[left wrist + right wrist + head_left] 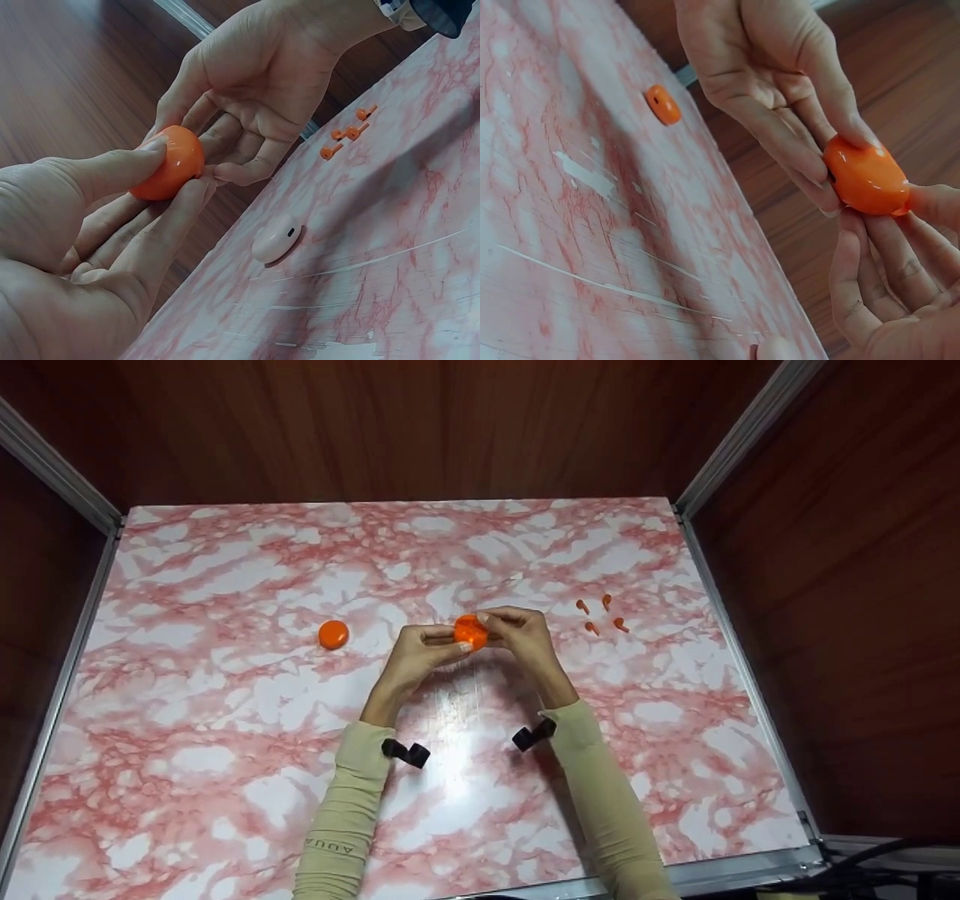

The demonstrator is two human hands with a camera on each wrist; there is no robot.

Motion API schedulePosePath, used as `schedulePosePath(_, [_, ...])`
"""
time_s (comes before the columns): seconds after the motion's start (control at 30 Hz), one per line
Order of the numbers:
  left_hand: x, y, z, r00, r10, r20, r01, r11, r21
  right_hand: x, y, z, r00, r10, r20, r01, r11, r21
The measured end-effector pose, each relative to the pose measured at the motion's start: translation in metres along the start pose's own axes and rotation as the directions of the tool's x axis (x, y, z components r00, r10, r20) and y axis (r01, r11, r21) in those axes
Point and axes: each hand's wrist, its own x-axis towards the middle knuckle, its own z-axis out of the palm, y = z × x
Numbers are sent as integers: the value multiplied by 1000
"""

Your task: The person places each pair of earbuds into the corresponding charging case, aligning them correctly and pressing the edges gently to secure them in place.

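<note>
An orange earbud case (471, 634) is held up between both hands above the table. My left hand (412, 655) pinches it, thumb on its smooth face and fingers beneath, as the left wrist view shows. Thumb and fingertips of my right hand (527, 631) grip its other edge. A small orange bit (901, 211) shows at that edge in the right wrist view; what it is I cannot tell. Several orange earbuds (591, 628) lie apart to the right of the right hand. A second orange case (334, 634) rests left of the left hand.
A whitish case (277, 238) lies on the table in the left wrist view. The red-and-white marbled table (225, 585) is bounded by brown wooden panels (375, 431) and metal rails (742, 652). Dark cables (885, 851) lie at the lower right corner.
</note>
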Motion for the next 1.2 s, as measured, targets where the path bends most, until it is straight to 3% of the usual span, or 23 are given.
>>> schedulePosePath(0.57, [-3,0,2,1000,-22,-2,22,999,-23,1,-3,-4,999,25,31,-22,996,-84])
schedulePosePath(0.87, [-2,1,3,999,-45,2,45,997,-64,-1,-13,-23,998,-64,24,65,994,-87])
schedulePosePath(1.2, [-3,-1,0,998,-59,-27,58,998,-32,-4,-12,-52,990,-136,-47,112,931,-347])
